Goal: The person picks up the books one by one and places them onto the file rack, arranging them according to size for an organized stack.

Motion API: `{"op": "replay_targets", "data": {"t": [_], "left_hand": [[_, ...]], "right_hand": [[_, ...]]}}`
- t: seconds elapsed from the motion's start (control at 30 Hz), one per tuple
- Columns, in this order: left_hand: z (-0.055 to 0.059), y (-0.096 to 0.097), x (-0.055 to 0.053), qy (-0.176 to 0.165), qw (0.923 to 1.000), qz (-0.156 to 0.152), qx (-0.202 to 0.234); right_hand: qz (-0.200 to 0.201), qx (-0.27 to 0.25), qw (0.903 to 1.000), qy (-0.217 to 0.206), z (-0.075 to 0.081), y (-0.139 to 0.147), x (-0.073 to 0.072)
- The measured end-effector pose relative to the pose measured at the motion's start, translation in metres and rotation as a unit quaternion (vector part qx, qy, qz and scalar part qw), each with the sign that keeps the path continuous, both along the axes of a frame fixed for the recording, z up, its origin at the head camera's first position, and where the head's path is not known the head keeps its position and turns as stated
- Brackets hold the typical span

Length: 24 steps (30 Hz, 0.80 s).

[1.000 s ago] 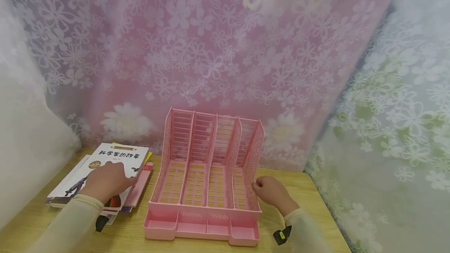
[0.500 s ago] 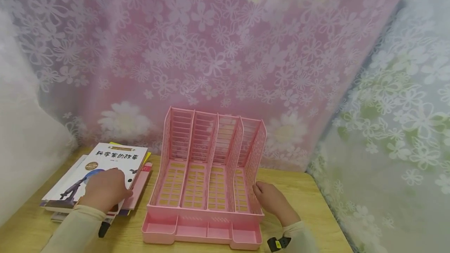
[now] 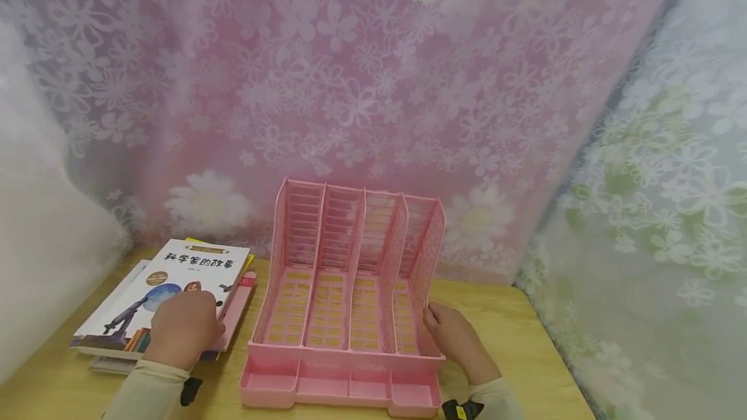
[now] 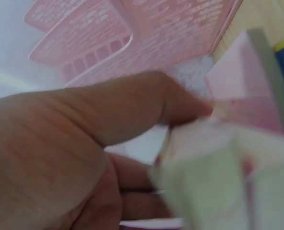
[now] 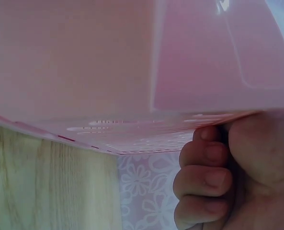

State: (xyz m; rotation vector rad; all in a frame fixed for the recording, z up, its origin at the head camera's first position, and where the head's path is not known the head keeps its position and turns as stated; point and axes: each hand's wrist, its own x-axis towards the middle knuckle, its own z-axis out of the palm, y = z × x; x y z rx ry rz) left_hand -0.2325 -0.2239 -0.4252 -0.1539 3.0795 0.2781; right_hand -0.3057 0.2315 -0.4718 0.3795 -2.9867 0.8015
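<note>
A white children's book [image 3: 192, 258] with a telescope picture lies on top of a book stack at the left. My left hand [image 3: 185, 326] grips its lower right part; in the left wrist view the thumb and fingers are around blurred, pale page edges [image 4: 199, 177]. A pink desk file organizer [image 3: 344, 349] stands upright in the middle, with tall slots and small front compartments. At the outer face of its right side wall, my right hand [image 3: 458, 336] holds on with curled fingers [image 5: 204, 179]. Its thumb tip is hidden behind the pink plastic in the right wrist view.
Under the white book, a pink book [image 3: 236, 310] and several others are stacked unevenly. The wooden table [image 3: 508, 323] ends at its right edge near a flowered curtain [image 3: 659, 245]. Behind, a pink flowered curtain [image 3: 373, 115] hangs close to the organizer.
My left hand has shifted slightly right and down along the book cover, uncovering more of its picture. The right hand stays at the organizer's side wall. The view has shifted slightly.
</note>
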Motion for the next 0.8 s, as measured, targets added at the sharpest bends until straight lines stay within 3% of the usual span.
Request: {"op": "replay_targets", "data": {"t": [0.2,0.4,0.57,0.8], "left_hand": [[0.001,-0.015,0.004,-0.002,0.9989,-0.023,0.040],[-0.004,-0.013,0.003,0.019,0.9989,-0.041,0.010],[-0.010,-0.006,0.002,0.017,0.9995,-0.027,0.007],[-0.006,-0.003,-0.001,-0.008,0.9999,-0.007,0.012]], "right_hand": [[-0.003,-0.001,1.0000,0.001,0.000,0.001,-0.002],[-0.014,0.003,0.9999,-0.001,-0.004,0.003,0.000],[-0.011,-0.003,0.9999,-0.010,-0.006,0.003,0.003],[-0.009,-0.006,0.9999,0.006,-0.002,0.000,0.001]]}}
